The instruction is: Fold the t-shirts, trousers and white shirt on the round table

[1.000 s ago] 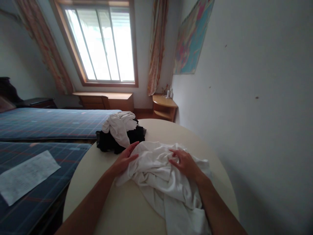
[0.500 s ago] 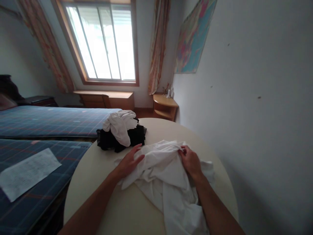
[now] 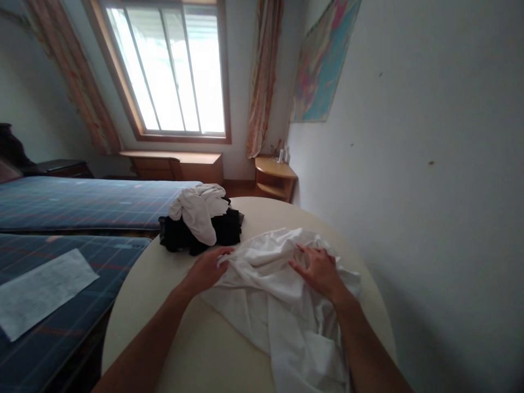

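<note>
A crumpled white garment (image 3: 266, 273) is spread over the round cream table (image 3: 143, 305), its lower part trailing toward me past the near side of the view. Its exact kind is hidden by the folds. At its left end, my left hand (image 3: 208, 268) pinches a bit of the cloth between thumb and fingers. My right hand (image 3: 318, 268) rests on the right part of the garment with fingers apart and stretched out. Beyond my left hand lies a heap of clothes, a white piece (image 3: 198, 213) on top of black ones (image 3: 176, 233).
Left of the table are mattresses with a blue plaid cover (image 3: 102, 204), and a printed sheet of paper (image 3: 45, 292) lies on the nearer one. A wall (image 3: 429, 218) runs close along the right. A wooden corner shelf (image 3: 275, 168) and a low desk (image 3: 196, 158) stand at the back.
My left hand has closed on the cloth's left end and drawn slightly toward me. My right hand has let go of the gathered edge and spread its fingers on the garment.
</note>
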A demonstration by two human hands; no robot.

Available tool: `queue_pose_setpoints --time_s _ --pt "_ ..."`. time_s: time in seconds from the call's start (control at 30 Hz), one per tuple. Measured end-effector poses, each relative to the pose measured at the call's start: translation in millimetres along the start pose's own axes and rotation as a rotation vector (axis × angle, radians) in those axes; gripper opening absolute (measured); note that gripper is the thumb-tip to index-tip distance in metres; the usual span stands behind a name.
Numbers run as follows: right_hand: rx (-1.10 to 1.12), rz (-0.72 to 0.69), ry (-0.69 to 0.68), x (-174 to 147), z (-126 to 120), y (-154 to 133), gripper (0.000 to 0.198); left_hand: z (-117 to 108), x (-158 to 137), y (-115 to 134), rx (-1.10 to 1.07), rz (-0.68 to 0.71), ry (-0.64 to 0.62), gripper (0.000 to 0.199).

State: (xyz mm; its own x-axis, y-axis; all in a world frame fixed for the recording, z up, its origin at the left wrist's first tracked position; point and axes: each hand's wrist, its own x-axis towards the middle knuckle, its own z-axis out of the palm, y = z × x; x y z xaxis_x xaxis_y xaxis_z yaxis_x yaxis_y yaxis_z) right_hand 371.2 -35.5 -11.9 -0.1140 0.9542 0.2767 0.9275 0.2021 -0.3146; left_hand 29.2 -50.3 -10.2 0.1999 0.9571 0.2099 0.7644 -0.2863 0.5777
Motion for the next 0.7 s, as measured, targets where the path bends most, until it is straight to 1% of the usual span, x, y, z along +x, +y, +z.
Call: queue_pose_setpoints --time_s 0.1,0.17,0.2,0.23,0.3,0.37,0.43,0.5,0.57,0.63,0.7 --pt "0.070 -0.086 -0.168 -8.3 -3.8 -12.1 0.076 -7.6 2.6 -0.2 0.207 -0.219 0.184 0.030" --pt "0.093 -0.114 -0.297 -13.9 -1.7 -17.5 0.088 -8.0 1.8 0.8 0.318 -0.290 0.238 0.030" --pt "0.080 -0.112 -0.356 -16.3 0.5 -19.3 0.095 -6.5 1.0 1.5 0.349 -0.286 0.250 0.030" --pt "0.055 -0.100 -0.406 -18.1 3.2 -20.6 0.102 -3.8 0.2 2.3 0.363 -0.255 0.266 0.030" --pt "-0.004 -0.061 -0.486 -19.4 9.1 -21.7 0.111 4.2 -0.9 3.7 0.360 -0.112 0.305 0.033" --pt "-0.046 -0.018 -0.542 -16.5 14.6 -21.3 0.112 13.8 -1.3 4.6 0.352 0.078 0.330 0.041" --pt "-0.071 0.012 -0.578 -8.8 19.2 -18.9 0.110 23.0 -1.5 5.2 0.369 0.212 0.327 0.050" --pt "-0.084 0.021 -0.595 3.1 23.2 -13.8 0.107 31.1 -2.2 5.5 0.396 0.267 0.313 0.057" --pt "-0.094 0.013 -0.591 17.8 27.3 -5.9 0.103 37.9 -3.5 4.9 0.418 0.291 0.281 0.062" --pt "-0.102 -0.015 -0.559 33.2 31.3 3.8 0.098 43.6 -4.9 2.9 0.433 0.308 0.239 0.063" --pt "-0.104 -0.060 -0.510 47.3 34.2 12.3 0.091 47.2 -5.8 -0.3 0.437 0.292 0.213 0.062"
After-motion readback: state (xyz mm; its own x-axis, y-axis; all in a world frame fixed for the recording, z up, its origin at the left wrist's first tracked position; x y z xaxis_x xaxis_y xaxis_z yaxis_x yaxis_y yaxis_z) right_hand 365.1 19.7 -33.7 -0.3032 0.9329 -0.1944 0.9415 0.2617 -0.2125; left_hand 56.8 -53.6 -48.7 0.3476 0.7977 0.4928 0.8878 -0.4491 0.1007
